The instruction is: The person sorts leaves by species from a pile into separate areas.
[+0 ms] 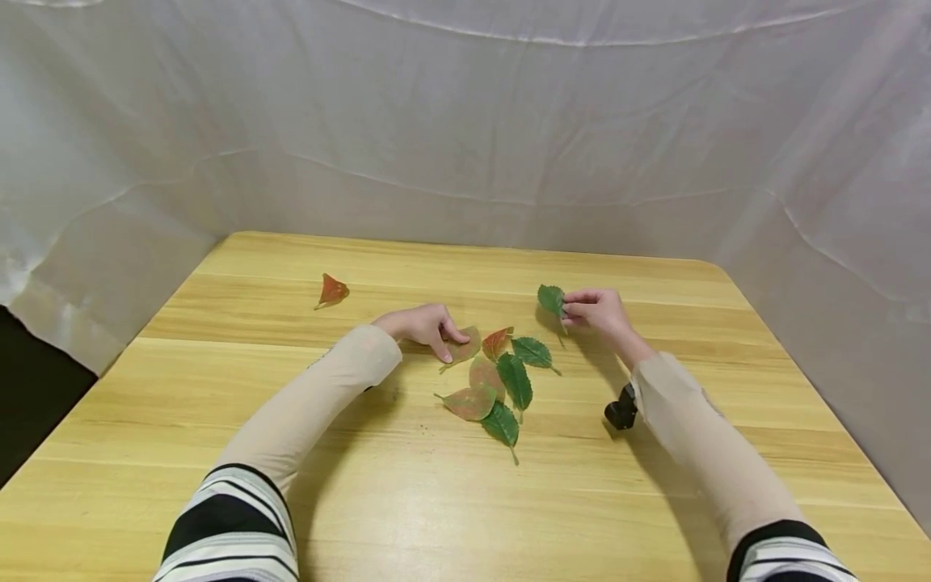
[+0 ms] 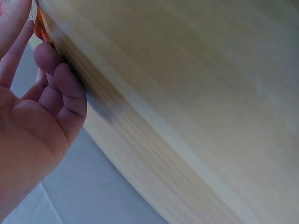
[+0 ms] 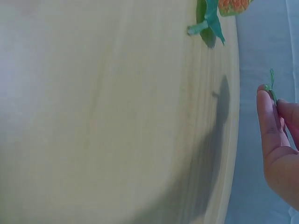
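Item: green leaf (image 1: pixel 551 298), held in your R hand (image 1: pixel 598 311), fingers pinched on its edge, lifted just above the tabletop (image 1: pixel 407 501), far right of the leaf cluster; in the R wrist view only a sliver of it (image 3: pixel 272 84) shows at your fingertips (image 3: pixel 267 109). Handling, by the look: v. light, thin, limp, tears or creases easily, so take it by the stem or the blade's base w/ a soft pinch, no squeeze. Your L hand (image 1: pixel 425 325): index finger down on a tan-green leaf (image 1: pixel 465 346) lying flat, pressing it to the wood, other fingers loosely curled, nothing gripped. Cluster between your hands, on the tabletop: red-orange leaf (image 1: pixel 497 341), green leaf w/ stem (image 1: pixel 532 352), long green leaf (image 1: pixel 515 378), pink-green leaf (image 1: pixel 484 374), mottled red-green leaf (image 1: pixel 471 402), lowest green leaf (image 1: pixel 502 423); several overlap. Lone red leaf (image 1: pixel 333 289) well apart, far left. Containers: none in view; all leaves lie loose. Also: black wrist cam (image 1: pixel 621 409) under your R forearm, white cloth backdrop (image 1: pixel 465 121) round the tabletop.
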{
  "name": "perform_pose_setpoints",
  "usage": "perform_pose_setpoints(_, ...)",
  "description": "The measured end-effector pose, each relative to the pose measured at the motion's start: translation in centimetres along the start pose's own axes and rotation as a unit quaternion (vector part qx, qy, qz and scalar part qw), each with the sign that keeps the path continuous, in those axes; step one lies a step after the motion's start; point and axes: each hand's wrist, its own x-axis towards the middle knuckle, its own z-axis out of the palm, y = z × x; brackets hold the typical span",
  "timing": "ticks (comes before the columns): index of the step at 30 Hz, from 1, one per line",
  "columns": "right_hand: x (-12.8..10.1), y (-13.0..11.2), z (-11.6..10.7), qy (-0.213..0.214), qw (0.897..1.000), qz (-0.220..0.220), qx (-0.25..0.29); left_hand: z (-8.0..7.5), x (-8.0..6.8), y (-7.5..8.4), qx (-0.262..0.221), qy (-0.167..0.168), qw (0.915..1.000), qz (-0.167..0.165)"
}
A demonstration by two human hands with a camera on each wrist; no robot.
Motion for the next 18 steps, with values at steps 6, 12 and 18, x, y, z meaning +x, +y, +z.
perform_pose_setpoints(6, 0.9, -0.3, -0.1, 0.024, 1.0, -0.001, -0.007, 0.0, 0.1, -0.1, -0.003, 0.002, 1.0, 0.0)
perform_pose_setpoints(12, 1.5, -0.3, -0.2, 0.035, 0.999, 0.0, -0.038, 0.1, 0.0, 0.0, 0.001, 0.003, 1.0, 0.002)
perform_pose_setpoints(18, 1.8, 0.0, -0.3, 0.032, 0.998, 0.021, -0.046, 0.1, 0.0, 0.0, 0.005, 0.004, 1.0, 0.003)
